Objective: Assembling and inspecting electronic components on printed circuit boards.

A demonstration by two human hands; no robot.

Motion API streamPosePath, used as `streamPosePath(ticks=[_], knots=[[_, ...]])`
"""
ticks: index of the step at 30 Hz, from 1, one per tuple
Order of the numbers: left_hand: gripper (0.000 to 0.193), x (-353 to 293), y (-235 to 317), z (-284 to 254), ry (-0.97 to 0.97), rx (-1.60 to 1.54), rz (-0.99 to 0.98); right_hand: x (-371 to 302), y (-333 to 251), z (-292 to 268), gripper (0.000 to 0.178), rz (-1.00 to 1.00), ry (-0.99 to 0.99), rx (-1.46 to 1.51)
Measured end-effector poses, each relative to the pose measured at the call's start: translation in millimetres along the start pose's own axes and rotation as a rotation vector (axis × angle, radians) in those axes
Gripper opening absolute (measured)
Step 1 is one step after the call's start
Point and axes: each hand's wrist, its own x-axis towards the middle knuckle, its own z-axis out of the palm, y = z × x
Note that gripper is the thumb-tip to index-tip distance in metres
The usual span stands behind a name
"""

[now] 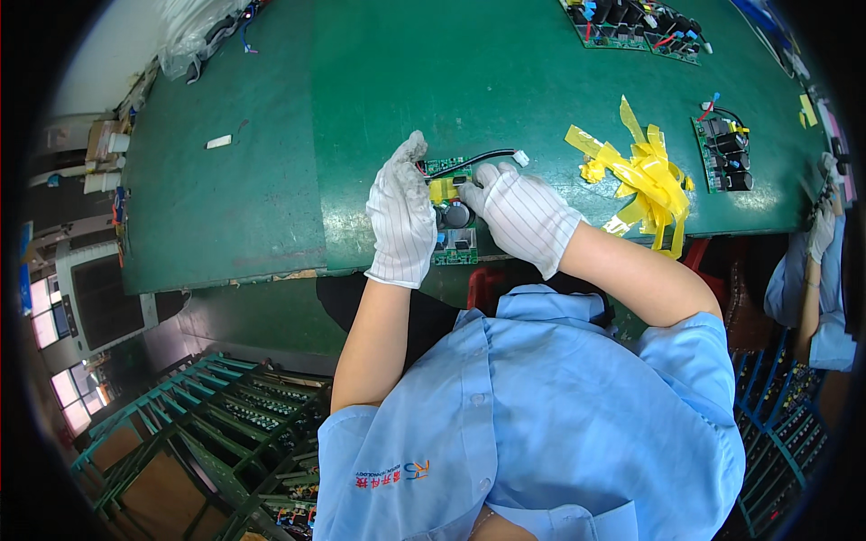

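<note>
A green circuit board (463,256) lies on the table in front of me, carrying round capacitors (456,215) and a patch of yellow tape (442,190). My left hand (403,216), in a white striped glove, grips the board along its left side; its thumb and part of its fingers are hidden. From the right, my gloved right hand (523,212) reaches over the board, its fingertips closed at the edge of the yellow tape. A black cable (474,160) runs from the board's far end to a white connector (520,158), just beyond my right fingers.
Crumpled yellow tape strips (651,185) lie to the right, with another circuit board (724,153) beyond them. Several boards (636,25) sit at the far right. A small white piece (218,142) is on the left. At the right edge another person's gloved hand (821,230) shows.
</note>
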Motion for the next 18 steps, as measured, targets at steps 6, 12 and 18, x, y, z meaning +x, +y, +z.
streamPosePath(ticks=[6, 12, 18], knots=[[0.049, -0.8, 3.2, 1.2, 0.009, 0.007, -0.005, -12.7, 10.6, -10.6, 0.045, 0.038, -0.051, 0.083], [0.045, -2.1, 1.3, 1.1, 0.027, 0.037, 0.033, -21.0, 21.5, -9.0, 0.048, -0.013, -0.009, 0.135], [0.042, -1.2, 3.5, -0.4, 0.003, 0.086, 0.063, -3.6, 8.7, -1.7, 0.054, -0.043, -0.124, -0.081]])
